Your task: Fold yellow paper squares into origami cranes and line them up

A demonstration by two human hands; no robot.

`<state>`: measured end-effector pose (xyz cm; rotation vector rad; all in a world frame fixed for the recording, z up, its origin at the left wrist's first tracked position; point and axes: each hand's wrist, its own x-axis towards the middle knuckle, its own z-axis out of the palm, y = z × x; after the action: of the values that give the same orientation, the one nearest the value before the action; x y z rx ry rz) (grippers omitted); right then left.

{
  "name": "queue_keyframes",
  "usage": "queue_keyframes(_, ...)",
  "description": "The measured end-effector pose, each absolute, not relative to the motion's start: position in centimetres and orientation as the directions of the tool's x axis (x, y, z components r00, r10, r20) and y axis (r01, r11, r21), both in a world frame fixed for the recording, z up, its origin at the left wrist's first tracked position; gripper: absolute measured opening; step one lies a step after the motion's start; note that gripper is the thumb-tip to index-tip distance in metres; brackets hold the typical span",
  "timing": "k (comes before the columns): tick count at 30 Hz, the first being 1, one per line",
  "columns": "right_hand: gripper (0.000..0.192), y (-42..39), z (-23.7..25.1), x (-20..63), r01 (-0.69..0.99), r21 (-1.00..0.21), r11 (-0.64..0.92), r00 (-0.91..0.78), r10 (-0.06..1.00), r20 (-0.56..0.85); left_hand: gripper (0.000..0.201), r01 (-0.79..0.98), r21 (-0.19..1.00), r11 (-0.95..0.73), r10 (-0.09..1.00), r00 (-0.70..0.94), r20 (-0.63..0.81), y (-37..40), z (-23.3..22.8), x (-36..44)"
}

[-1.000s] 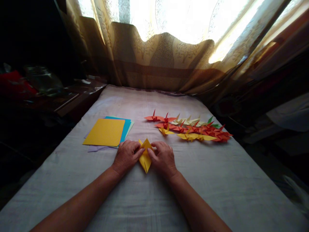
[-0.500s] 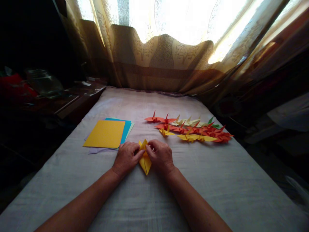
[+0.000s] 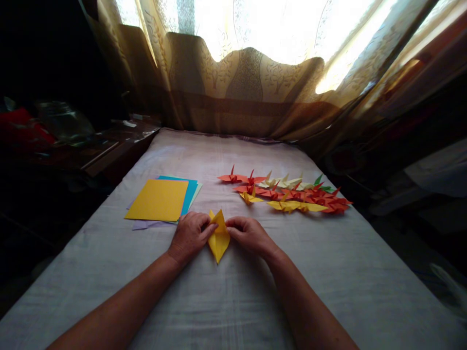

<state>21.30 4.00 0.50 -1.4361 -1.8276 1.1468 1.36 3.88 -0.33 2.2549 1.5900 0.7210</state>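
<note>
A folded piece of yellow origami paper [image 3: 219,240], diamond-shaped with a pointed lower end, is between my hands above the sheet. My left hand [image 3: 191,234] grips its left side, thumb lying across the upper part. At its right edge, the thumb and fingertips of my right hand [image 3: 250,233] are pinched together on the paper's side. Beyond my left hand lies a stack of square paper sheets [image 3: 158,199], yellow on top, with blue, pale green and lilac edges showing. Several folded paper cranes [image 3: 292,194] in red, cream, yellow and green stand in rows beyond my right hand.
Everything lies on a bed-like surface with a pale checked sheet [image 3: 226,311]. A patterned curtain [image 3: 233,92] hangs at the far edge before a bright window. A dark side table [image 3: 120,141] with clutter stands at the left.
My right hand has drawn back a little to the right, uncovering the right half of the yellow paper. My left hand keeps its hold. The view has shifted slightly.
</note>
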Motion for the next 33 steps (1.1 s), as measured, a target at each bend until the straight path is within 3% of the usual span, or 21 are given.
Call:
queue_keyframes(9, 0.015, 4.2, 0.4, 20.8, 0.589, -0.805, 0.065, -0.277, 0.953, -0.126, 0.026, 0.793, 0.486, -0.367, 0.927, 0.269, 0.261, 3.9, -0.6, 1.3)
queue_keyframes(15, 0.020, 3.3, 1.8, 19.3, 0.824, -0.552, 0.125, -0.196, 0.978, -0.071, 0.034, 0.791, 0.490, -0.366, 0.929, 0.280, 0.242, 3.9, -0.6, 1.2)
queue_keyframes(19, 0.021, 3.0, 1.9, 18.7, 0.891, -0.427, 0.156, -0.195, 0.980, -0.049, 0.025, 0.774, 0.521, -0.360, 0.931, 0.265, 0.250, 3.9, -0.5, 1.2)
queue_keyframes(23, 0.020, 3.0, 1.9, 18.9, 0.891, -0.426, 0.156, -0.206, 0.976, -0.072, 0.016, 0.760, 0.548, -0.348, 0.936, 0.249, 0.249, 3.9, -0.5, 1.2)
queue_keyframes(29, 0.016, 3.3, 2.4, 19.8, 0.810, -0.560, 0.176, -0.286, 0.952, -0.114, 0.018, 0.764, 0.547, -0.342, 0.938, 0.243, 0.247, 4.0, -0.5, 1.2)
queue_keyframes(33, 0.013, 3.1, 2.3, 19.3, 0.842, -0.523, 0.136, -0.226, 0.968, -0.112, 0.019, 0.764, 0.550, -0.338, 0.940, 0.242, 0.241, 4.0, -0.4, 1.3)
